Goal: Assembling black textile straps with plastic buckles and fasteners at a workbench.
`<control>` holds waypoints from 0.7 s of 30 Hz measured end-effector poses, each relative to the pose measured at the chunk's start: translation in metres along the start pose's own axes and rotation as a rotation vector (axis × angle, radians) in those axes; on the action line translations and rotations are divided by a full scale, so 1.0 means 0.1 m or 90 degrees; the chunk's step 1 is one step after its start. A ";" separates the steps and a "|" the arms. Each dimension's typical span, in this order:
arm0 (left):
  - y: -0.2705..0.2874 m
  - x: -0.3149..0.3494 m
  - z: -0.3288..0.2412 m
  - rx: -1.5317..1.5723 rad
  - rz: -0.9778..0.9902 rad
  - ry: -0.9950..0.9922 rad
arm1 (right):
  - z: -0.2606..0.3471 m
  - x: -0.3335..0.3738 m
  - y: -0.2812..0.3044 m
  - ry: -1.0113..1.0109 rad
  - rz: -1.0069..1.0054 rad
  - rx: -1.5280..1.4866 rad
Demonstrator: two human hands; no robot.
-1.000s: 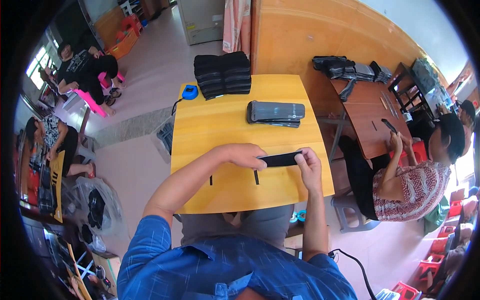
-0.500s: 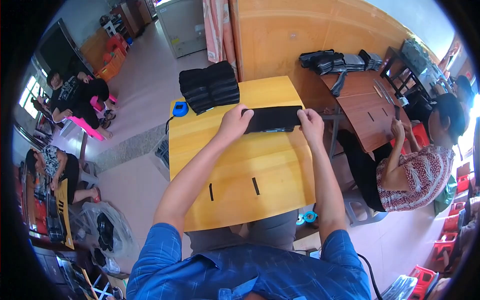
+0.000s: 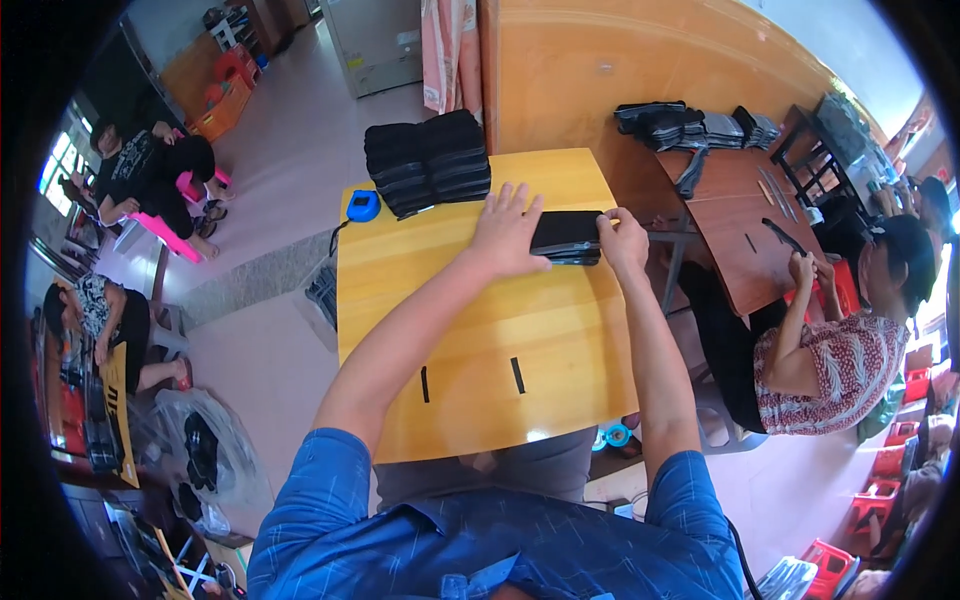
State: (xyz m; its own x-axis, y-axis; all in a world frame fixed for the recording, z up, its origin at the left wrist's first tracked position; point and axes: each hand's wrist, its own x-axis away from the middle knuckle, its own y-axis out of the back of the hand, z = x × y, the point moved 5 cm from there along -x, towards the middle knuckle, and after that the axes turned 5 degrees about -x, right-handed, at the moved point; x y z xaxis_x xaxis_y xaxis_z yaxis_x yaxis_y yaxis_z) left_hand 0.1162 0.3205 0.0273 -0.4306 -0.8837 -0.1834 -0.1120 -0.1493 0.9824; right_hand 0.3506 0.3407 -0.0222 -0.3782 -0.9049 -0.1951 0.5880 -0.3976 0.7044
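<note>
A small pile of flat, folded black cloth pieces (image 3: 568, 228) lies on the yellow table, its layered front edge facing me. My left hand (image 3: 508, 236) rests flat over the pile's left end, fingers spread. At the right end, my right hand (image 3: 625, 240) pinches the top corner between thumb and fingers. Just behind my left hand stands a taller stack of similar black folded cloth (image 3: 428, 165). Beside that stack is a blue tape measure (image 3: 363, 206) with a dark strap. My left palm hides part of the smaller pile.
Two short black strips (image 3: 518, 376) mark the near part of the yellow table (image 3: 460, 410). On the right, a person (image 3: 830, 350) holds a dark strip at a brown table (image 3: 735, 230) bearing more black bundles (image 3: 690, 128). Two people sit at the left.
My left hand has let go of the pile's left edge and spread flat over it, further right. My right hand still pinches the right end. The seated person's dark strip has shifted.
</note>
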 end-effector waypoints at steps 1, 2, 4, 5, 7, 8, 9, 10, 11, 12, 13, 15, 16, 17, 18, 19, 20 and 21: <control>-0.08 -0.02 -0.03 -0.044 0.058 -0.040 | 0.03 0.01 0.01 0.004 0.003 0.001; -0.15 -0.02 -0.03 -0.071 0.076 -0.041 | 0.06 0.02 0.01 0.000 0.023 0.018; -0.25 -0.02 0.02 -0.068 0.104 -0.027 | 0.15 0.06 0.01 0.004 0.049 0.035; -0.31 -0.02 0.05 -0.065 0.132 -0.017 | 0.22 0.10 0.01 -0.009 0.079 0.106; -0.40 -0.02 0.02 -0.068 0.136 -0.018 | 0.26 0.18 -0.01 -0.013 0.109 0.177; -0.42 -0.02 0.01 -0.071 0.141 -0.028 | 0.28 0.19 0.01 0.066 0.060 0.219; -0.44 -0.03 0.01 -0.073 0.139 -0.020 | 0.31 0.19 0.02 0.146 0.010 0.259; -0.45 -0.02 -0.02 -0.081 0.129 -0.026 | 0.40 0.23 0.02 0.268 -0.023 0.213; -0.46 -0.01 -0.02 -0.088 0.119 -0.031 | 0.43 0.22 -0.06 0.273 -0.020 0.211; -0.46 0.00 0.01 -0.057 0.107 -0.029 | 0.54 0.27 -0.17 0.368 -0.022 0.187; -0.47 0.02 0.03 -0.056 0.109 -0.025 | 0.67 0.34 -0.25 0.462 -0.021 0.162; -0.43 -0.01 -0.02 -0.042 0.112 -0.026 | 0.58 0.32 -0.42 0.495 -0.021 0.155; -0.45 0.00 0.02 -0.044 0.112 -0.018 | 0.59 0.33 -0.52 0.475 0.050 0.173; -0.47 0.00 0.05 -0.015 0.116 -0.021 | 0.59 0.35 -0.61 0.454 0.120 0.191; -0.50 0.00 0.09 0.015 0.121 -0.024 | 0.58 0.34 -0.65 0.427 0.159 0.183; -0.50 0.01 0.09 0.017 0.122 -0.021 | 0.58 0.36 -0.66 0.429 0.163 0.184; -0.50 0.01 0.09 0.031 0.105 -0.023 | 0.57 0.36 -0.66 0.426 0.144 0.193; -0.50 0.01 0.09 0.045 0.087 -0.026 | 0.56 0.36 -0.66 0.424 0.125 0.202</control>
State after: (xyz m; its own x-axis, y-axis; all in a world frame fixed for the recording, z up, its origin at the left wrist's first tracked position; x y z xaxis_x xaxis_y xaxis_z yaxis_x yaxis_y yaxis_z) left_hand 0.1136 0.3308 -0.0222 -0.4821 -0.8747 -0.0502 -0.1115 0.0044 0.9938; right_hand 0.2581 0.3426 -0.0375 0.2831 -0.8948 -0.3451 0.3276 -0.2480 0.9117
